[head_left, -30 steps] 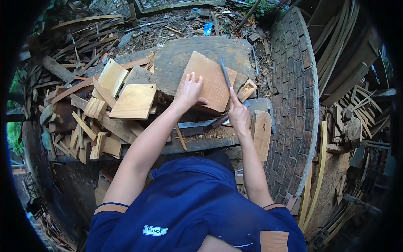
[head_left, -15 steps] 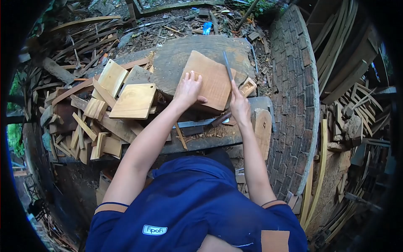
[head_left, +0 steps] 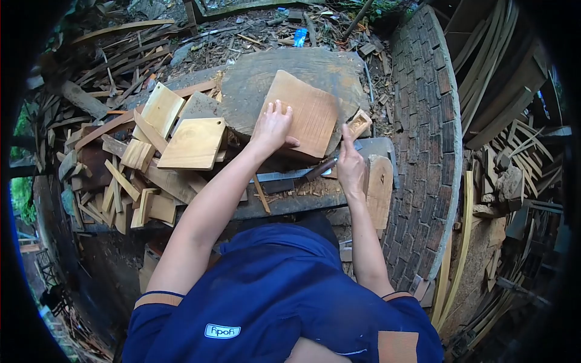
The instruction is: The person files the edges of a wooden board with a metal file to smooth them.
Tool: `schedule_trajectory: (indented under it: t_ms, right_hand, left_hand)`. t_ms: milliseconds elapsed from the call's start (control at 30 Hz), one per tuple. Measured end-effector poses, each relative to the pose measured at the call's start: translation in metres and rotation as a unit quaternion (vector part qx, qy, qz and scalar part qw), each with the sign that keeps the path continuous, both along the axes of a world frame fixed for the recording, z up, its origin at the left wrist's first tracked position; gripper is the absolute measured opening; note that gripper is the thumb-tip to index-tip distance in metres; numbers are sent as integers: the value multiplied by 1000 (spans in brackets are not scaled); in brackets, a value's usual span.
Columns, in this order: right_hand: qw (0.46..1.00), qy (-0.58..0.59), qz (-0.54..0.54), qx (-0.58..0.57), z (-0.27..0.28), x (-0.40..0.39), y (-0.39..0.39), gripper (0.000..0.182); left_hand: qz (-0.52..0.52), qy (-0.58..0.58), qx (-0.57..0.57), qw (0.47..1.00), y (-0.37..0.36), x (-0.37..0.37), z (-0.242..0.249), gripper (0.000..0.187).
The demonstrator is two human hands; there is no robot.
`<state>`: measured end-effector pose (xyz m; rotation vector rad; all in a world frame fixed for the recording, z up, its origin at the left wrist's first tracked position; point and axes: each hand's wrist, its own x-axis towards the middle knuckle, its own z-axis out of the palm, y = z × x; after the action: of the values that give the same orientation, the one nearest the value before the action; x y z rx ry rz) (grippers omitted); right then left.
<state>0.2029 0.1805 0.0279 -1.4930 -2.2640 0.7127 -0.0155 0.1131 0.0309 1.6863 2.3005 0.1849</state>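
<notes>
A flat reddish-brown board (head_left: 311, 118) lies tilted on the wide stump top (head_left: 248, 81). Pressed on its left part is my left hand (head_left: 273, 126), fingers spread over the surface and thumb at the lower side. My right hand (head_left: 351, 166) is just right of the board's lower corner, its fingers wrapped round a file whose blade is smeared by motion near the board's right edge. Below the board, a saw with a dark handle (head_left: 319, 170) rests on the bench (head_left: 284, 204). A small hollowed wooden block (head_left: 359, 123) sits right of the board.
Cut wooden pieces, among them a pale board with a hole (head_left: 192, 144), are heaped on the left. A curved brick wall (head_left: 423, 139) stands on the right, with stacked timber beyond it. An upright wooden piece (head_left: 379, 192) is beside my right forearm. Wood scraps cover the ground behind.
My right hand has moved down and toward me, away from the board's right edge, and the file is now blurred. My left hand has kept its place on the board.
</notes>
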Motion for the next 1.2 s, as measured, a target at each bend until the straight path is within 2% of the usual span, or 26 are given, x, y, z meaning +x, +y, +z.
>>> schedule_trajectory:
  t_ms: [67, 133, 200, 367, 600, 633, 833, 1000, 1067, 1200]
  right_hand:
    - [995, -53, 79, -16, 1, -7, 0, 51]
    - [995, -72, 73, -21, -1, -10, 4, 50]
    - [991, -89, 92, 36, -5, -11, 7, 53]
    - [988, -128, 88, 18, 6, -20, 27, 49]
    - [983, -157, 96, -18, 16, -9, -2, 49]
    - [988, -121, 98, -16, 12, -13, 6, 49]
    - [993, -78, 79, 33, -20, -49, 68, 47]
    - [991, -72, 103, 45, -14, -28, 26, 49]
    - [992, -76, 104, 14, -7, -23, 19, 51]
    - [993, -90, 75, 2, -14, -49, 61, 46]
  left_hand:
    - [1, 7, 2, 1000, -1, -1, 2, 99]
    - [-8, 14, 4, 1000, -1, -1, 1, 97]
    - [-1, 7, 1, 1000, 0, 0, 4, 97]
    - [9, 24, -6, 1000, 11, 1, 0, 97]
    - [14, 20, 8, 1000, 9, 0, -1, 96]
    - [11, 15, 1, 1000, 11, -3, -1, 96]
    - [11, 14, 3, 1000, 9, 1, 5, 98]
    - [27, 21, 10, 999, 5, 2, -1, 96]
    - [29, 3, 20, 999, 5, 3, -2, 97]
    - [22, 14, 21, 999, 6, 2, -3, 97]
